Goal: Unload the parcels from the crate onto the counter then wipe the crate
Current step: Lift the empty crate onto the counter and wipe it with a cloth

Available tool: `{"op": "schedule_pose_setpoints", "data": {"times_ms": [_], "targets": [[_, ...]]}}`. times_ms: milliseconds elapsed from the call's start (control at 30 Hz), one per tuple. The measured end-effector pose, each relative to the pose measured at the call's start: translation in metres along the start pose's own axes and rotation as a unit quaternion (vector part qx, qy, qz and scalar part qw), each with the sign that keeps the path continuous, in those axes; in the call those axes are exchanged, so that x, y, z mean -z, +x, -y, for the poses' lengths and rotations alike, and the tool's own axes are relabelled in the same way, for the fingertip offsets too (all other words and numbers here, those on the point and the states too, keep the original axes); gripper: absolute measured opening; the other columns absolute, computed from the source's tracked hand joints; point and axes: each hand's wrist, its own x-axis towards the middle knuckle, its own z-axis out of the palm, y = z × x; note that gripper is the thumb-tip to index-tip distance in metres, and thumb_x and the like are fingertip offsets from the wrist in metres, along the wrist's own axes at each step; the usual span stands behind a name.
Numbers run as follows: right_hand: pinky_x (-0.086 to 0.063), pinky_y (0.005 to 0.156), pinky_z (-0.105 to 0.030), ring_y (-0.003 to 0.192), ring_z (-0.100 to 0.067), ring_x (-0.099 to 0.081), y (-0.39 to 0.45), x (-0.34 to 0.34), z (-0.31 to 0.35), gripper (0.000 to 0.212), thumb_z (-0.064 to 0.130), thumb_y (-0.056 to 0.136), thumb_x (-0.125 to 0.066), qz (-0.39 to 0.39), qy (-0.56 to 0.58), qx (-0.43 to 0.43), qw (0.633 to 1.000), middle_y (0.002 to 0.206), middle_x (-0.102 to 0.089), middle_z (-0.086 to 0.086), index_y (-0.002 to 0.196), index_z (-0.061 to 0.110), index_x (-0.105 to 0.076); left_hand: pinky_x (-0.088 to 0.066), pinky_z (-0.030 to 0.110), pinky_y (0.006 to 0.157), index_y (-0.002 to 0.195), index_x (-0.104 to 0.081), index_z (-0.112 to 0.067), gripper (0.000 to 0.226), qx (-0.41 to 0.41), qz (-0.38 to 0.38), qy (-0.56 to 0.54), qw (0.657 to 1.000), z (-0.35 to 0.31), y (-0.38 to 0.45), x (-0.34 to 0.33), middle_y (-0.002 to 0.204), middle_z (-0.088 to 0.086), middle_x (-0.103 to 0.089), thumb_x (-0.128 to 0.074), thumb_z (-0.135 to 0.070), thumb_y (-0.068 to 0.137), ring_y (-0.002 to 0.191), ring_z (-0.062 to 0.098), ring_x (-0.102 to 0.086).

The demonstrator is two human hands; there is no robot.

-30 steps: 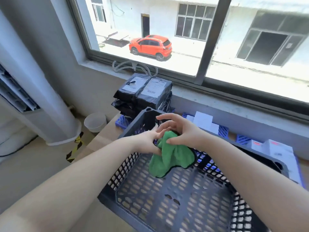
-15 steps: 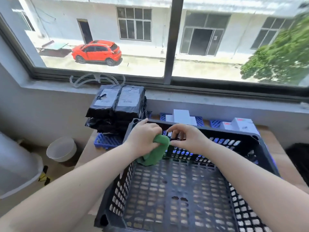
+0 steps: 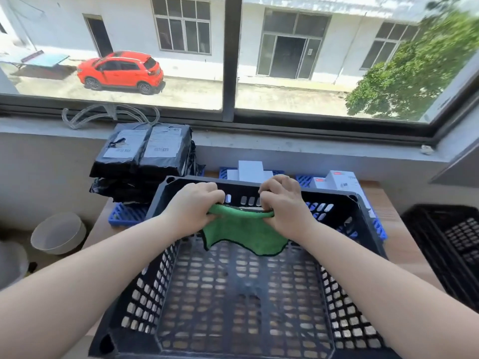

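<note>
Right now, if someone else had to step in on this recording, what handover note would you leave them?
Left hand and right hand each grip an end of the green cloth, holding it spread above the far end of the black crate.
The crate sits on the counter and no parcels show inside it.
Black parcels are stacked at the back left by the window; white boxes stand behind the crate.
Done: unloading looks finished.
Left: wipe the crate's floor and walls; the cloth is not yet pressed against either.
</note>
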Motion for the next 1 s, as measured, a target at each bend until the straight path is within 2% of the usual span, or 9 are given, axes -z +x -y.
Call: {"op": "schedule_pose_setpoints", "data": {"times_ms": [167,333,433,500,600,667,733,900,1000], "targets": [[-0.027,0.099,-0.046,0.116,-0.033,-0.043,-0.024,-0.002,-0.022,0.037,0.013,0.046,-0.082,0.027,-0.117,0.008,0.993,0.103,-0.064,-0.002,0.069,0.017,-0.054,-0.041,0.052,0.094,0.080,-0.067,-0.024,0.031,-0.055,0.021,0.045,0.997,0.000,0.007,-0.017,0.112,-0.002,-0.064,-0.085,-0.046,0.067,0.110,0.028,-0.054],[-0.015,0.105,-0.037,0.105,-0.025,-0.052,-0.046,0.000,-0.022,0.031,0.009,0.068,-0.070,0.142,-0.075,-0.158,0.974,0.086,-0.052,0.011,0.081,0.024,-0.046,-0.027,0.045,0.111,0.096,-0.070,-0.021,0.043,-0.035,0.206,0.004,0.978,0.009,0.019,-0.022,0.141,-0.007,-0.053,-0.070,-0.060,0.080,0.140,0.023,-0.034],[-0.023,0.104,-0.038,0.099,-0.023,-0.048,-0.053,0.002,-0.013,0.024,0.013,0.078,-0.063,0.228,-0.111,-0.222,0.941,0.088,-0.052,0.007,0.087,0.022,-0.043,-0.031,0.040,0.106,0.082,-0.058,-0.022,0.045,-0.077,0.276,0.047,0.957,0.008,0.024,-0.025,0.135,-0.010,-0.056,-0.063,-0.067,0.081,0.131,0.018,-0.043],[-0.031,0.097,-0.038,0.087,-0.024,-0.047,-0.057,0.000,-0.003,0.023,0.012,0.078,-0.063,0.248,-0.128,-0.254,0.926,0.082,-0.053,0.003,0.085,0.020,-0.043,-0.032,0.040,0.105,0.088,-0.058,-0.024,0.043,-0.122,0.288,0.084,0.946,0.005,0.025,-0.026,0.131,-0.010,-0.057,-0.058,-0.067,0.085,0.124,0.018,-0.048],[-0.028,0.075,-0.036,0.072,-0.023,-0.038,-0.069,-0.004,0.009,0.033,0.004,0.069,-0.067,0.172,-0.153,-0.271,0.934,0.067,-0.043,0.005,0.075,0.020,-0.040,-0.029,0.042,0.108,0.106,-0.064,-0.022,0.044,-0.182,0.241,0.127,0.945,-0.001,0.021,-0.025,0.125,-0.007,-0.060,-0.053,-0.061,0.091,0.118,0.020,-0.052],[-0.022,0.070,-0.034,0.068,-0.023,-0.037,-0.077,0.000,0.019,0.038,-0.001,0.062,-0.069,0.130,-0.143,-0.293,0.936,0.061,-0.036,0.009,0.071,0.020,-0.038,-0.030,0.042,0.107,0.107,-0.066,-0.022,0.043,-0.204,0.202,0.104,0.952,-0.004,0.013,-0.026,0.119,-0.006,-0.062,-0.051,-0.060,0.092,0.115,0.021,-0.054],[-0.025,0.068,-0.034,0.073,-0.024,-0.040,-0.087,0.007,0.028,0.036,-0.001,0.067,-0.068,0.147,-0.101,-0.321,0.930,0.064,-0.037,0.010,0.074,0.020,-0.040,-0.032,0.040,0.104,0.105,-0.068,-0.023,0.044,-0.209,0.198,0.046,0.957,-0.007,0.002,-0.027,0.114,-0.007,-0.063,-0.048,-0.061,0.093,0.112,0.020,-0.056],[-0.042,0.080,-0.040,0.087,-0.020,-0.045,-0.123,0.030,0.058,0.027,-0.001,0.075,-0.064,0.178,-0.073,-0.366,0.911,0.081,-0.056,0.008,0.086,0.024,-0.063,-0.042,0.041,0.092,0.085,-0.063,-0.022,0.038,-0.223,0.261,-0.138,0.929,-0.021,-0.019,-0.030,0.097,-0.008,-0.062,-0.055,-0.059,0.089,0.096,0.019,-0.059],[-0.042,0.094,-0.045,0.095,-0.021,-0.050,-0.137,0.040,0.067,0.025,0.003,0.077,-0.065,0.203,-0.090,-0.369,0.902,0.084,-0.054,0.013,0.089,0.023,-0.071,-0.039,0.042,0.098,0.085,-0.060,-0.024,0.034,-0.263,0.286,-0.152,0.909,-0.028,-0.024,-0.030,0.108,-0.009,-0.064,-0.058,-0.058,0.088,0.107,0.017,-0.056]]}}
